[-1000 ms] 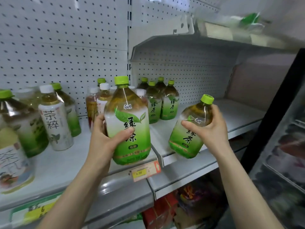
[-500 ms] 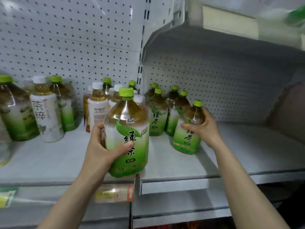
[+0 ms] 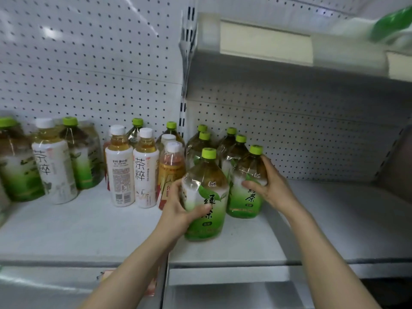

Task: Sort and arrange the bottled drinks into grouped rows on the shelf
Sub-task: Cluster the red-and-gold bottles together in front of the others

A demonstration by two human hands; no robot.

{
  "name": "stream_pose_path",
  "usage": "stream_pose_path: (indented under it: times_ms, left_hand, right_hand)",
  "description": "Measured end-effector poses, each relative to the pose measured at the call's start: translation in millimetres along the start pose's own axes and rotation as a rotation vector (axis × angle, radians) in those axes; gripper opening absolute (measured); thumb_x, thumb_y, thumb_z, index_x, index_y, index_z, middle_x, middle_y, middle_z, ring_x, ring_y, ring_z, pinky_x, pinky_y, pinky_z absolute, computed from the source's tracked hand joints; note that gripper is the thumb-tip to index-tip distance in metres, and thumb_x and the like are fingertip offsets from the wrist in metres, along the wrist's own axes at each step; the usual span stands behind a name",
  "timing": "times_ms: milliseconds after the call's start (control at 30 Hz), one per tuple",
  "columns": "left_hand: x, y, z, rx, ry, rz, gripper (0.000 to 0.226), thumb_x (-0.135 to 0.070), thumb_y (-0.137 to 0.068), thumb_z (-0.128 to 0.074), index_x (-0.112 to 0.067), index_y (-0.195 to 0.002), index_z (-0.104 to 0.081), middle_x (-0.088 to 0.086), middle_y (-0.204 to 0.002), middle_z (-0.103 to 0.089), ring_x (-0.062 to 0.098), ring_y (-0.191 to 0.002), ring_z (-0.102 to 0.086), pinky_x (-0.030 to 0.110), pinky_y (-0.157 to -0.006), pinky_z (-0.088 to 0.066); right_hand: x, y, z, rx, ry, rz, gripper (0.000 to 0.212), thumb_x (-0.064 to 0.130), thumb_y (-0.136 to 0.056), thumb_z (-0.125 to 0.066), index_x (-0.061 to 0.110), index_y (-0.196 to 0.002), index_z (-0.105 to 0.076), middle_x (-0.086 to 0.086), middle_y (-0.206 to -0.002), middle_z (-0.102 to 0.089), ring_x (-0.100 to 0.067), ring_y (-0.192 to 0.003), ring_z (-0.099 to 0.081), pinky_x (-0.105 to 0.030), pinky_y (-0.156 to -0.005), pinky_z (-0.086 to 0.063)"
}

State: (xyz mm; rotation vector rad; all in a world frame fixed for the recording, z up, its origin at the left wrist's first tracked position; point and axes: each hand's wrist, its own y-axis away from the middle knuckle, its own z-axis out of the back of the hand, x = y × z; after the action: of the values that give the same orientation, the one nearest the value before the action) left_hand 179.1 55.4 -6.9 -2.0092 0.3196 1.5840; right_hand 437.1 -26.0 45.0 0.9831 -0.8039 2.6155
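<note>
Both hands were setting green-capped, green-labelled plastic tea bottles at the front of the green tea cluster on the white metal shelf (image 3: 334, 219). The left hand (image 3: 178, 210) wrapped its fingers (image 3: 198, 211) round the front bottle (image 3: 206, 197); the right hand (image 3: 270, 186) gripped the neighbouring bottle (image 3: 247, 186). Next, probably, came squaring both into rows and letting go.

White pegboard wall (image 3: 89, 63), grey upper shelf (image 3: 267, 70)

Shelf (image 3: 334, 230), white pegboard back: L hand (image 3: 178, 214) grips front green-tea btl (image 3: 206, 197); R hand (image 3: 270, 186) grips 2nd green-tea btl (image 3: 246, 188) just behind-right, w/ green-cap cluster (image 3: 223, 141) at rear. White-label tea btls (image 3: 131, 166) stand left
</note>
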Motion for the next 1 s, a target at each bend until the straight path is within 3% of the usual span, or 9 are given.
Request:
stream_pose_path:
  times_ms: [67,167,300,400,533,767,1000]
  left_hand:
    - [0,-11,-7,-0.009,-0.067,-0.016,0.086,-0.027,-0.056,-0.090,-0.034,-0.129,-0.046,-0.005,-0.122,-0.065,0.019,-0.116,-0.063,0.038,-0.093,-0.055]
    - [-4,-20,-14,-0.005,-0.267,-0.115,0.084,-0.016,-0.073,-0.084,-0.033,-0.142,-0.038,-0.004,-0.137,-0.057,0.018,-0.128,-0.052,0.047,-0.107,-0.044]
    - [1,-1,-27,-0.107,-0.572,-0.269,0.093,-0.005,-0.086,-0.069,-0.038,-0.153,-0.013,-0.007,-0.159,-0.029,0.005,-0.144,-0.029,0.026,-0.116,-0.031]
    - [9,10,-28,-0.174,-0.837,-0.358,0.097,-0.007,-0.089,-0.066,-0.033,-0.155,0.000,-0.009,-0.166,-0.001,0.008,-0.148,-0.015,0.032,-0.116,-0.029]
    - [7,1,-26,-0.167,-1.000,-0.439,0.099,-0.004,-0.082,-0.073,-0.022,-0.157,-0.012,0.001,-0.165,-0.012,0.013,-0.147,-0.019,0.025,-0.113,-0.023]
    - [-6,-15,-26,-0.210,-1.169,-0.412,0.094,0.011,-0.077,-0.070,-0.004,-0.155,-0.020,0.015,-0.160,-0.028,0.032,-0.136,-0.044,0.033,-0.108,-0.037]
    - [-7,-11,-20,-0.152,-1.212,-0.370,0.092,0.005,-0.088,-0.056,-0.013,-0.157,0.002,0.008,-0.165,-0.007,0.029,-0.142,-0.032,0.035,-0.109,-0.037]
  right_hand:
    - [-1,1,1,0.003,0.052,-0.015,0.091,0.067,-0.068,-0.075,0.055,-0.142,-0.025,0.017,-0.132,-0.045,-0.007,-0.118,-0.049,-0.025,-0.095,-0.037]
    - [-2,3,2,0.014,0.099,-0.049,0.096,0.075,-0.068,-0.067,0.048,-0.147,-0.022,0.003,-0.138,-0.045,-0.017,-0.120,-0.048,-0.035,-0.100,-0.044]
    - [8,4,-11,-0.041,0.116,-0.161,0.106,0.092,-0.062,-0.049,0.044,-0.150,-0.015,-0.007,-0.150,-0.036,-0.030,-0.132,-0.045,-0.046,-0.107,-0.040]
    - [11,6,-21,-0.142,0.176,-0.179,0.096,0.091,-0.067,-0.042,0.045,-0.147,-0.015,-0.010,-0.145,-0.037,-0.036,-0.126,-0.051,-0.047,-0.102,-0.042]
    - [12,3,-29,-0.145,0.195,-0.148,0.088,0.084,-0.076,-0.045,0.044,-0.148,-0.013,-0.009,-0.151,-0.035,-0.036,-0.126,-0.052,-0.048,-0.100,-0.043]
    - [20,-4,-36,-0.135,0.244,-0.156,0.078,0.081,-0.082,-0.043,0.045,-0.145,-0.014,-0.013,-0.146,-0.036,-0.041,-0.122,-0.051,-0.050,-0.097,-0.044]
    - [29,8,-36,-0.150,0.221,-0.178,0.087,0.079,-0.079,-0.044,0.035,-0.147,-0.015,-0.016,-0.141,-0.038,-0.043,-0.118,-0.052,-0.051,-0.092,-0.045]
